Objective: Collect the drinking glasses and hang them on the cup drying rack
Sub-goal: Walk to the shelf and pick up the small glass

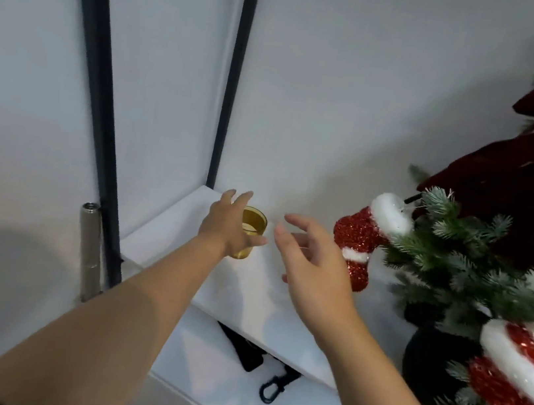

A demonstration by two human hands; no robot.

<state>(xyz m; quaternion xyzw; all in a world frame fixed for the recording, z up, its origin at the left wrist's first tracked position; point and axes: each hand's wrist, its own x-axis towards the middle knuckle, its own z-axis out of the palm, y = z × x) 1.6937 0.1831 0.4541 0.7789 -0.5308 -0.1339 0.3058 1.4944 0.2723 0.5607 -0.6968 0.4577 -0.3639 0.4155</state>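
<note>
Reaching left hand (230, 221), amber glass (252, 231) upright

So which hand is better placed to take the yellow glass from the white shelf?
The left hand. It is already at the yellow glass, open, fingers reaching around it. The right hand is open too, but clearly apart from it, nearer the red stocking ornament.

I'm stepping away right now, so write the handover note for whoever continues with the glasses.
Left hand: open, fingers spread around the amber glass, closing in but not yet clearly gripping.
Right hand: open, empty, hovering beside the glass, close to the red glitter stocking on the small tree.
The glass stands upright on the white shelf.
Done: nothing hung yet, as far as this view shows.
Left: grasp this glass, find the cup drying rack, which is not in view, and hang it.
</note>
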